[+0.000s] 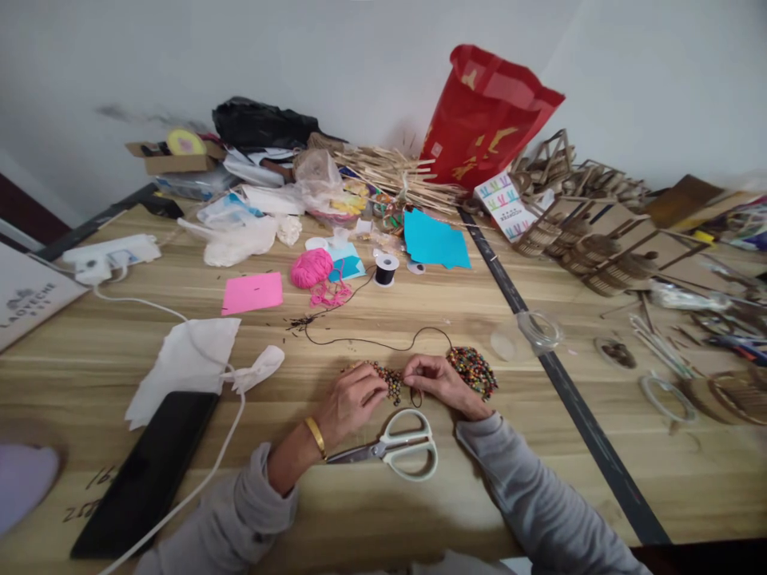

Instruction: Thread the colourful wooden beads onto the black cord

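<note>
The right hand (440, 382) pinches the cord (394, 349). The left hand (351, 399) is at the small pile (392, 383); its grip is hard to tell. The big pile (473, 374) sits beside the right hand. Loose cord could tangle; a bump could make beads roll. Two hands, two piles, one cord, one spool (385, 273), one scissors (389, 450); too many beads to count.

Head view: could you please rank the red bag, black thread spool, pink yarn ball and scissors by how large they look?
1. Red bag
2. Scissors
3. Pink yarn ball
4. Black thread spool
</note>
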A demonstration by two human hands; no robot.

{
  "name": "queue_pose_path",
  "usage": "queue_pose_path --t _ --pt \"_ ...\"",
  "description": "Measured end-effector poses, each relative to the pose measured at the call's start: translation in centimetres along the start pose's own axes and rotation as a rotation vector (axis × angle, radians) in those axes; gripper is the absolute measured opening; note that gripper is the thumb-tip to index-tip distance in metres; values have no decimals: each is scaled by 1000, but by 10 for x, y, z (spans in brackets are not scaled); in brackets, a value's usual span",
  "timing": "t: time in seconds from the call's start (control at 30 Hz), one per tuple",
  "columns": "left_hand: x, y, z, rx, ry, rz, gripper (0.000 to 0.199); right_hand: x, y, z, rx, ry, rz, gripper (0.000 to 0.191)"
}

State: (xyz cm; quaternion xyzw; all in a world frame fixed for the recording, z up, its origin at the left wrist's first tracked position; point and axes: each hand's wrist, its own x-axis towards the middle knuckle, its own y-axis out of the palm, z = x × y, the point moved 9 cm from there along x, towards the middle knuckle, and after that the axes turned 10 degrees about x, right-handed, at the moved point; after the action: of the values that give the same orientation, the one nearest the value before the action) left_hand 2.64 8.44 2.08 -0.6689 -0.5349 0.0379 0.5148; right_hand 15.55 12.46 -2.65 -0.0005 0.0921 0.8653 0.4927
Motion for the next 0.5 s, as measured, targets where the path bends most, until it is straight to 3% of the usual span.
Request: queue_pose_path --t 0.27,0.5 --pt "5 -12 19 -193 -185 -69 7 -2 1 -1 27 -9 -20 31" --pt "9 -18 28 -218 -207 -95 9 -2 4 4 8 -9 -30 33"
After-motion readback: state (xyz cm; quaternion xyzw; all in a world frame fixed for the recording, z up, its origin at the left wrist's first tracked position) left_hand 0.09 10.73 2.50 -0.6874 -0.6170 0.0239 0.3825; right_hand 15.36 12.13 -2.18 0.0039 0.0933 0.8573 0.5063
